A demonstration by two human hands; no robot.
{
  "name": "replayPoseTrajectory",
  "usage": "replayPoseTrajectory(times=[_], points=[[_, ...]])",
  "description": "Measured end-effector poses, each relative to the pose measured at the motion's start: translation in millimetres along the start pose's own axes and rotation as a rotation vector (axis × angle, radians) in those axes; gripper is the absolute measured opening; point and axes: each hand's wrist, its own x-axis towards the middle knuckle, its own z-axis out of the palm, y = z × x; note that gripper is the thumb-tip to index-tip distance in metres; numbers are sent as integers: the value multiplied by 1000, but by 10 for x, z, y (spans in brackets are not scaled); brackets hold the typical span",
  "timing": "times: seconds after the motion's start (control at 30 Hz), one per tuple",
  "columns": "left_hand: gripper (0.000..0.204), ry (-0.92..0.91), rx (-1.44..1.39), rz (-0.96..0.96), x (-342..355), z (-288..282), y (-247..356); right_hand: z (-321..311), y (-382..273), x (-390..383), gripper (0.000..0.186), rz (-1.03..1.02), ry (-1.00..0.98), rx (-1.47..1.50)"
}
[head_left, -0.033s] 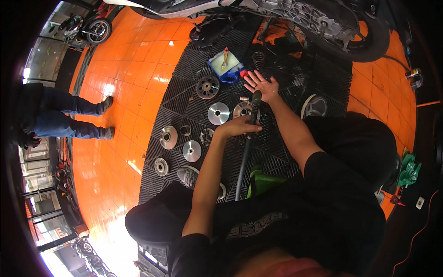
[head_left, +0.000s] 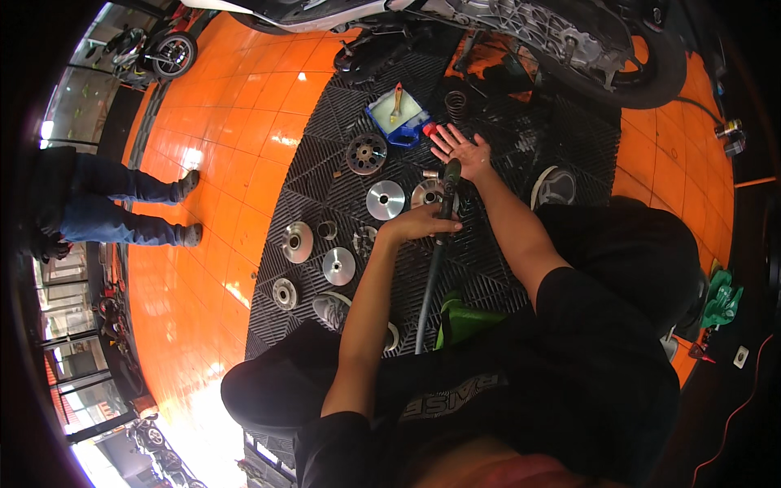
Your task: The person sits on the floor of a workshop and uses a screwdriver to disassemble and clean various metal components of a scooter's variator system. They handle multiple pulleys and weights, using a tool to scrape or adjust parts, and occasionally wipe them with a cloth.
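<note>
My left hand (head_left: 427, 220) grips a long dark tool (head_left: 452, 180), an air gun or wand with a grey hose (head_left: 423, 309) running down toward me. My right hand (head_left: 462, 150) is open, palm up, fingers apart, just right of the tool's head and beside a small red object (head_left: 430, 129). Under the tool lies a metal pulley part (head_left: 427, 193), partly hidden, with a polished silver disc (head_left: 385, 199) to its left. More metal parts lie nearer me: a flanged piece (head_left: 298, 241), a second disc (head_left: 338, 265), a ring (head_left: 284, 294) and a short sleeve (head_left: 327, 230).
A blue tray (head_left: 402, 132) with a brush (head_left: 396, 106), a coil spring (head_left: 455, 104) and a slotted drum (head_left: 366, 154) sit farther up the black mat (head_left: 309, 146). A scooter (head_left: 586, 49) stands beyond. Another person's jeans-clad legs (head_left: 138, 211) are at left. A green cloth (head_left: 460, 317) lies below the hose.
</note>
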Motion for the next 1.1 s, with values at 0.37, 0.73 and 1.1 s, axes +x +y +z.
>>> replayPoseTrajectory(times=[0.37, 0.73, 1.1], points=[[57, -79, -47, 72, 104, 57, 11, -1037, -235, 494, 13, 141, -65, 22], [56, -34, -2, 30, 60, 65, -5, -247, -3, 296, 47, -48, 708, -523], [58, -17, 55, 43, 9, 86, 162, -981, -176, 550, 25, -318, -97, -745]])
